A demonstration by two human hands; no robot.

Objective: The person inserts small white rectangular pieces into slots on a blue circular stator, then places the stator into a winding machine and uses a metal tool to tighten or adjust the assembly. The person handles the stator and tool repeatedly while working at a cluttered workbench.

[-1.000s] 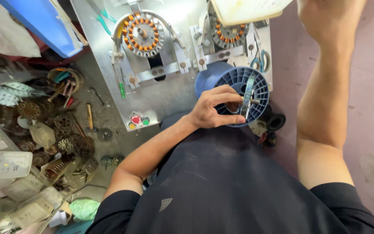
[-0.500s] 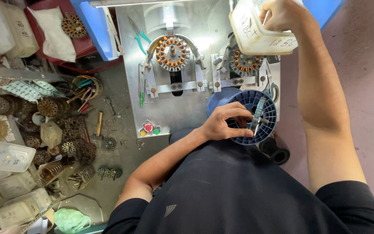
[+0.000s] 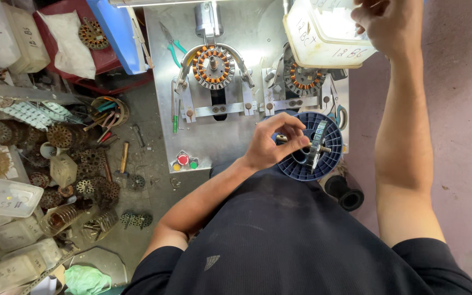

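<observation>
Workshop floor, grey metal winding fixture (image 3: 230,131) at centre: blue plastic spool (image 3: 313,146) lies at its near right corner, left hand (image 3: 271,143) curled over the hub, fingertips pinching a small metal piece — not yet seated, by the look of it. Right hand (image 3: 384,24) is raised, closed on the edge of a white plastic tub (image 3: 323,34). Two copper-wound stators (image 3: 212,66) sit clamped on the fixture — loose stator cores (image 3: 61,136) heaped left.
</observation>
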